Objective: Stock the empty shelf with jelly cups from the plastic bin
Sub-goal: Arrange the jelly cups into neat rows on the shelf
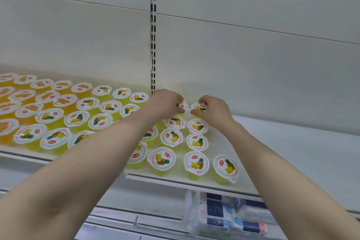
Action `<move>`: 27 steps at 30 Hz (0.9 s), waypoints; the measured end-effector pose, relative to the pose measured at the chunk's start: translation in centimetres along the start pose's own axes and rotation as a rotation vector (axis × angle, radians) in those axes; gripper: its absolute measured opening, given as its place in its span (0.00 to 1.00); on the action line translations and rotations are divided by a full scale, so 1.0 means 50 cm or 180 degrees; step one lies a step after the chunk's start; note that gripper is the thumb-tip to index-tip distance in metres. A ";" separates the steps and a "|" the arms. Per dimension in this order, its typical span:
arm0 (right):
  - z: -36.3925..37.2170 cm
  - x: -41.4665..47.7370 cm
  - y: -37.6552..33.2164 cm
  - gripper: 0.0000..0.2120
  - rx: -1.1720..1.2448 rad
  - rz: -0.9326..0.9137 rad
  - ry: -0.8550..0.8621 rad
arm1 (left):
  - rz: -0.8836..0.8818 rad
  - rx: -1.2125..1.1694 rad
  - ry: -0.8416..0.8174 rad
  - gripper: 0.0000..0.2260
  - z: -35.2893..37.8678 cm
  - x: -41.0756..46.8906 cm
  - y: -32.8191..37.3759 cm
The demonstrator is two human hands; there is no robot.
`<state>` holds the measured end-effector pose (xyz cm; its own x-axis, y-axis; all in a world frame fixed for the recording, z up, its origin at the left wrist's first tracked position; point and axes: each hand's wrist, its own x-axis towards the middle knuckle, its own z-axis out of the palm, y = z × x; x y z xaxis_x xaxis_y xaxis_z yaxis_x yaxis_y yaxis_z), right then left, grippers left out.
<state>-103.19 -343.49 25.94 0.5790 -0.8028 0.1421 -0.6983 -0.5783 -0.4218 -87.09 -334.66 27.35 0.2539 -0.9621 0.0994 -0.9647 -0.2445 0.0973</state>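
Note:
Both my arms reach to the back of the cream shelf (194, 180). My left hand (165, 103) grips a yellow pineapple jelly cup (182, 105) at the back wall, fingers curled over its lid. My right hand (212, 109) pinches a second pineapple cup (199, 107) just beside it. Several rows of pineapple jelly cups (171, 137) stand in front of the hands. Orange jelly cups (23, 95) fill the shelf's left end. The plastic bin is out of view.
The right part of the shelf (302, 142) is bare white surface. A slotted upright (153, 25) runs up the back wall. On the lower shelf lie plastic-wrapped blue and white packs (224, 214).

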 end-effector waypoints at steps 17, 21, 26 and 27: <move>-0.059 -0.113 -0.031 0.17 -0.0281 -0.0416 -0.0424 | 0.0435 -0.0193 -0.0194 0.22 -0.061 -0.103 -0.003; -0.045 -0.110 -0.038 0.17 -0.0261 -0.0217 -0.0398 | 0.0383 -0.0058 -0.0287 0.23 -0.051 -0.104 0.011; -0.045 -0.107 -0.034 0.16 -0.0219 -0.0122 -0.0279 | 0.0272 -0.0165 -0.0285 0.23 -0.039 -0.099 0.014; -0.044 -0.107 -0.030 0.16 -0.0189 -0.0118 -0.0276 | 0.0257 -0.0132 -0.0289 0.25 -0.038 -0.099 0.015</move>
<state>-106.18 -338.63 27.80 0.6374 -0.7666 0.0775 -0.6979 -0.6170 -0.3637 -88.92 -329.86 28.80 0.1663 -0.9859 0.0185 -0.9776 -0.1624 0.1337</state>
